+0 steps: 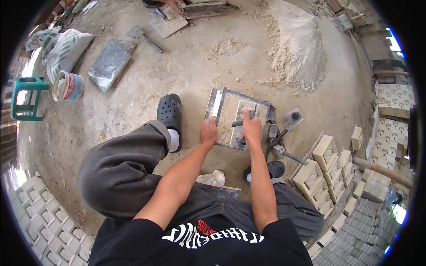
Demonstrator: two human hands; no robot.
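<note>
On the ground between my feet lies a square mould [245, 94] with dark edges, filled with sandy, pale powder. My left hand [208, 132] is closed at its left side, around the near end of a pale flat bar [217, 103]. My right hand [251, 129] is closed on a flat, dusty plate [239, 116] with a dark handle, resting over the mould's right part. The index finger points away along the plate. My fingers and palm partly hide the handle. Right beside the mould are a small square tamper [293, 119] and a hammer [289, 155].
Moulded pale blocks [326, 150] stand stacked at my right. A powder heap [297, 48] rises at the far right. Leftward are a metal sheet [111, 62], a bucket [68, 86], a green stool [29, 98] and a sack [69, 51]. Another person's hand [174, 5] shows at the top.
</note>
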